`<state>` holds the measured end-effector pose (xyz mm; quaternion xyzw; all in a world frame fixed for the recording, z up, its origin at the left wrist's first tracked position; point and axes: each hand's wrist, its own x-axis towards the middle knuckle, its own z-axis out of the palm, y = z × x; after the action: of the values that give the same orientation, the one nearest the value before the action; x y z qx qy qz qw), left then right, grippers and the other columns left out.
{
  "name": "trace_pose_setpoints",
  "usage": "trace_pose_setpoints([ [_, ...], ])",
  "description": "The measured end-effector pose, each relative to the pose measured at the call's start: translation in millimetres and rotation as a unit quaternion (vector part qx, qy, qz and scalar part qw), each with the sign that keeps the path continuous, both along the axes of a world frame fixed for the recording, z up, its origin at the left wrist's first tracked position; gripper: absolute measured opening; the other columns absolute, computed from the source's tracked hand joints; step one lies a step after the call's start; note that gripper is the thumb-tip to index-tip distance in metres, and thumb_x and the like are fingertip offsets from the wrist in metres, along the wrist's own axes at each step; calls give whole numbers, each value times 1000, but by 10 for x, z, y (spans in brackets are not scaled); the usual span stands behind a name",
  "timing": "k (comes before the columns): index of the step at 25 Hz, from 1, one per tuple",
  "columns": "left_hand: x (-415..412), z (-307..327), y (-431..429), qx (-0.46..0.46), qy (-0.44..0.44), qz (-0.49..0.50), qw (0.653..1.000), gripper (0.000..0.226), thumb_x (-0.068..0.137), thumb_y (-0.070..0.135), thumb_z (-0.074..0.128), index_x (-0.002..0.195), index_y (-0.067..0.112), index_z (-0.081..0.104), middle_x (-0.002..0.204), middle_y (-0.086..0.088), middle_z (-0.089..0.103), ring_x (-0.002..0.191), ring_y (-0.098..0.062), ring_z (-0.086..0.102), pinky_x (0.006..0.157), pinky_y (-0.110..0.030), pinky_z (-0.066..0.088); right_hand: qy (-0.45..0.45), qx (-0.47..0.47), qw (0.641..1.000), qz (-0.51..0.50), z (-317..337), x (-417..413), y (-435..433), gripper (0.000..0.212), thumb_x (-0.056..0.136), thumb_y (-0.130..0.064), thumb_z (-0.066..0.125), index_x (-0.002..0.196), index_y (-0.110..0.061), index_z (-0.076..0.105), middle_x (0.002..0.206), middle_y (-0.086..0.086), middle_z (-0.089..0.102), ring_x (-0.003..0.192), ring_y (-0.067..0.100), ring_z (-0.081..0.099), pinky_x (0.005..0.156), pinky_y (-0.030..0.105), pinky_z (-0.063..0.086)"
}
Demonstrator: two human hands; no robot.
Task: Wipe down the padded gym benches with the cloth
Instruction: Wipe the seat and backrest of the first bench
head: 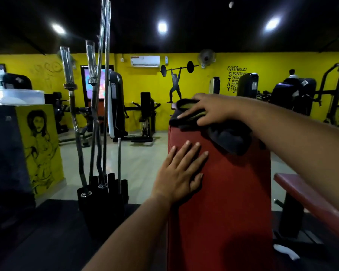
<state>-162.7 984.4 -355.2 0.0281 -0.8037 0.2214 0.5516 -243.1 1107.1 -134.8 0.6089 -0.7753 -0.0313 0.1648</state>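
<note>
A red padded bench back (229, 192) rises steeply in front of me, in the middle of the view. A dark cloth with a yellow-green part (223, 132) lies over its top end. My right hand (207, 109) presses flat on the cloth at the top edge of the pad, fingers stretched out to the left. My left hand (182, 173) rests flat on the red pad lower down, near its left edge, with fingers straight and spread.
A second red bench (309, 198) on a black frame stands close on the right. A black holder with several upright steel barbells (103, 200) stands to the left. A yellow painted block (39, 145) is at far left. Gym machines line the yellow back wall.
</note>
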Motion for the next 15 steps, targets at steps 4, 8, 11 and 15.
trace_pose_setpoints([
  [4, 21, 7, 21, -8, -5, 7, 1000, 56, 90, 39, 52, 144, 26, 50, 153, -4, 43, 143, -22, 36, 116, -44, 30, 14, -4, 988, -152, 87, -93, -1, 42, 89, -31, 59, 131, -30, 58, 118, 4, 59, 106, 24, 56, 88, 37, 50],
  [8, 18, 23, 6, -55, -13, 27, 998, 58, 91, 41, 47, 146, 20, 47, 151, -9, 45, 141, -28, 37, 114, -47, 30, 132, -65, 988, -47, -214, -48, 73, 53, 91, -42, 54, 141, -52, 37, 134, 2, 41, 118, 27, 49, 83, 34, 45],
  [11, 74, 188, -143, -148, -56, 50, 986, 62, 93, 47, 40, 147, 16, 40, 146, -12, 50, 135, -32, 42, 110, -48, 33, 52, -49, 992, -101, -109, -363, 462, 51, 92, -40, 55, 142, -44, 41, 135, 8, 41, 116, 27, 50, 92, 35, 46],
  [15, 236, 484, -246, -212, -127, 37, 968, 59, 92, 51, 40, 141, 19, 48, 134, -9, 60, 118, -29, 55, 98, -42, 43, -29, -52, 970, -237, -47, -734, 789, 47, 92, -36, 56, 137, -26, 55, 113, 10, 54, 103, 25, 54, 81, 28, 42],
])
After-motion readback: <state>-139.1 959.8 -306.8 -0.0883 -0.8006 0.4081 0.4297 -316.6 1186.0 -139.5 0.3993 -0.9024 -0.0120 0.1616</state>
